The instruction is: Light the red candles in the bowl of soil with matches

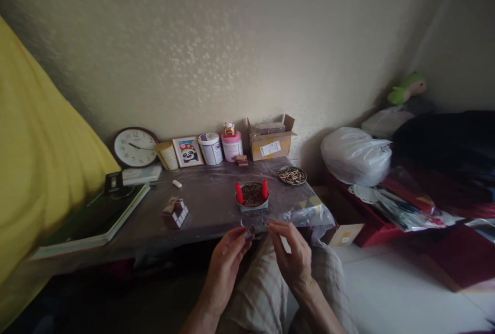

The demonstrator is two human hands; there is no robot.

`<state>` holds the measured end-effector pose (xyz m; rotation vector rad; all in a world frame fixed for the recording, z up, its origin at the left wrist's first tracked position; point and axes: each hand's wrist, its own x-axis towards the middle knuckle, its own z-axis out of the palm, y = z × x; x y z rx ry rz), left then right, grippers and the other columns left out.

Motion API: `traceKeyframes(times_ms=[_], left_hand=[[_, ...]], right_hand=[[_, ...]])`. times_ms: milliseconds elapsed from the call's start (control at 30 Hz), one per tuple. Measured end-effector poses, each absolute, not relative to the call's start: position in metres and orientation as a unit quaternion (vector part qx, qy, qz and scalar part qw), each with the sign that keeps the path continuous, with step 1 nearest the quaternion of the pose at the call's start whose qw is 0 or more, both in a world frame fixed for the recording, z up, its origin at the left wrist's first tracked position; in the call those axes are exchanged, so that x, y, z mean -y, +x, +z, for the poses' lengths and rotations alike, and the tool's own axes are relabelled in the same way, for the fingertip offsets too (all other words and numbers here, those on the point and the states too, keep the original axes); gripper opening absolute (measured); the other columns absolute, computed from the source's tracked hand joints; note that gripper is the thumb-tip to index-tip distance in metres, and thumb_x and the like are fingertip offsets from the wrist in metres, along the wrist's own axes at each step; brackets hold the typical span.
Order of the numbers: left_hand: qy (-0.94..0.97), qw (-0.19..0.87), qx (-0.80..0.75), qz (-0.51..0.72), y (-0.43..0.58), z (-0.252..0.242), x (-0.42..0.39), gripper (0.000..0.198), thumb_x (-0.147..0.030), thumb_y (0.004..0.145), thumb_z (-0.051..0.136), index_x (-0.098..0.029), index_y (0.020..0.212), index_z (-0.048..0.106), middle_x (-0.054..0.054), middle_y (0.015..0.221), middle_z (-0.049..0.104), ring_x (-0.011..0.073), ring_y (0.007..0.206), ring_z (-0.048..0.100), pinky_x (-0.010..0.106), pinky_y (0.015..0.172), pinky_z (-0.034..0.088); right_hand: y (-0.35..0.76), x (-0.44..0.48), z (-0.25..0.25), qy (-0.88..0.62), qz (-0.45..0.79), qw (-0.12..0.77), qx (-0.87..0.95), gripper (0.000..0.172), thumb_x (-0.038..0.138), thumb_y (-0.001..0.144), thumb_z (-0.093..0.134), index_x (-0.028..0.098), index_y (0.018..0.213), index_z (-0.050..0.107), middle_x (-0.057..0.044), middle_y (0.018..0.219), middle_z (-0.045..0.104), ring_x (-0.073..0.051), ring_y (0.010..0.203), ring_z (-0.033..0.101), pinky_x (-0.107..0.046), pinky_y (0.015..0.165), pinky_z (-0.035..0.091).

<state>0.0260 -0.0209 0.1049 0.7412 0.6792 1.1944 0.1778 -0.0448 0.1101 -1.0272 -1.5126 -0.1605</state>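
Observation:
My left hand [228, 256] is raised over my lap at the table's front edge, its fingers pinched on a small dark matchbox [249, 232]. My right hand [292, 254] is beside it, fingers curled with thumb and forefinger pinched on something too thin to make out, maybe a matchstick. Just beyond both hands, a round dish [252, 196] of dark material holds two red candles [239, 193] upright at its sides. A metal plate of matchsticks [292, 175] sits at the table's far right.
The low table [209, 205] is covered in clear plastic. On it are a cube puzzle [176, 212], a book [93, 220], a clock [134, 147], a framed picture [187, 151], two tubs [211, 148] and a cardboard box [270, 140]. Yellow fabric [34, 169] hangs left; bags lie right.

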Motion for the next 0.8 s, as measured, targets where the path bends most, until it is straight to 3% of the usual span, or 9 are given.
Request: traceKeyframes(times_ms=[133, 233, 333, 467, 800], left_hand=[[0.316, 0.71, -0.317, 0.544, 0.03, 0.106, 0.016, 0.025, -0.031, 0.069, 0.077, -0.015, 0.09, 0.073, 0.007, 0.089, 0.076, 0.0194, 0.088, 0.066, 0.034, 0.088, 0.046], [0.331, 0.712, -0.298, 0.543, 0.031, 0.109, 0.017, 0.025, -0.031, 0.074, 0.074, -0.017, 0.094, 0.073, 0.007, 0.097, 0.075, 0.0193, 0.095, 0.064, 0.034, 0.093, 0.045], [0.344, 0.706, -0.306, 0.538, 0.028, 0.109, 0.018, 0.024, -0.033, 0.079, 0.07, -0.016, 0.096, 0.073, 0.008, 0.102, 0.074, 0.0203, 0.101, 0.062, 0.035, 0.098, 0.042], [0.331, 0.702, -0.325, 0.54, 0.021, 0.102, 0.016, 0.025, -0.034, 0.079, 0.07, -0.017, 0.097, 0.072, 0.008, 0.101, 0.075, 0.0202, 0.101, 0.063, 0.037, 0.1, 0.041], [0.266, 0.697, -0.388, 0.54, 0.005, 0.091, 0.014, 0.038, -0.04, 0.057, 0.085, -0.017, 0.085, 0.075, 0.007, 0.094, 0.078, 0.0181, 0.091, 0.067, 0.031, 0.089, 0.047]], right_hand=[[0.175, 0.051, 0.117, -0.411, -0.075, 0.603, 0.679, 0.029, 0.005, 0.087, 0.055, 0.024, 0.108, 0.061, -0.007, 0.097, 0.072, -0.018, 0.087, 0.069, -0.033, 0.075, 0.055], [0.179, 0.032, 0.097, -0.428, -0.048, 0.553, 0.713, 0.023, 0.009, 0.088, 0.055, 0.025, 0.103, 0.065, -0.005, 0.096, 0.073, -0.017, 0.086, 0.068, -0.031, 0.077, 0.054], [0.191, 0.008, 0.076, -0.5, -0.053, 0.596, 0.626, 0.013, 0.016, 0.091, 0.054, 0.022, 0.092, 0.066, -0.005, 0.086, 0.071, -0.018, 0.081, 0.067, -0.031, 0.075, 0.054], [0.21, -0.005, 0.076, -0.524, -0.048, 0.633, 0.568, 0.008, 0.022, 0.091, 0.057, 0.02, 0.09, 0.065, -0.005, 0.086, 0.068, -0.017, 0.082, 0.064, -0.031, 0.076, 0.052], [0.23, -0.023, 0.097, -0.542, -0.009, 0.686, 0.485, 0.019, 0.034, 0.088, 0.057, 0.02, 0.082, 0.067, -0.005, 0.083, 0.065, -0.02, 0.078, 0.06, -0.033, 0.069, 0.05]])
